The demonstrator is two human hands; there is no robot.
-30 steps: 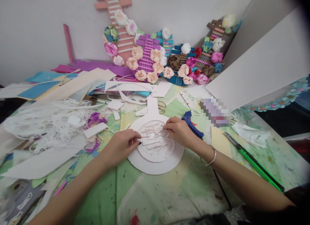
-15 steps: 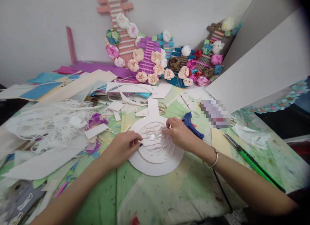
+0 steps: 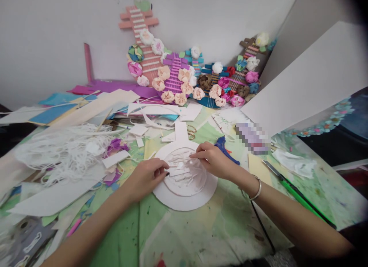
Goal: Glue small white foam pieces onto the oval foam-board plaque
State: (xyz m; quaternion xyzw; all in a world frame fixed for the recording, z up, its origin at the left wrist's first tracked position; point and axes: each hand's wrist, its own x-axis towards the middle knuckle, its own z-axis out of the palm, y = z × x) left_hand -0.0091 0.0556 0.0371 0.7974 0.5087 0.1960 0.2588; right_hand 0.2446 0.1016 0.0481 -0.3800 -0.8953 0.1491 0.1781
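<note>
A white cardboard piece (image 3: 184, 202), a large disc with a straight neck (image 3: 181, 131), lies flat on the table. On it is a smaller round white disc (image 3: 175, 188) crossed by several thin white strips (image 3: 185, 178). My left hand (image 3: 149, 175) rests at the inner disc's left edge, fingers curled, thumb and forefinger close together. My right hand (image 3: 211, 159) reaches over the disc's upper right, its thumb and fingers pinched at the strips. What either hand pinches is too small to make out.
A blue glue gun (image 3: 225, 150) and a green utility knife (image 3: 299, 198) lie to the right. Gold-handled scissors (image 3: 191, 132) sit beyond the neck. Tangled white cord (image 3: 69, 152) and paper scraps cover the left. Guitar-shaped crafts with paper flowers (image 3: 175, 77) lean against the wall.
My right hand has shifted slightly left, its fingertips farther over the inner disc. My left hand stays at the left edge. The camera view has tilted a little.
</note>
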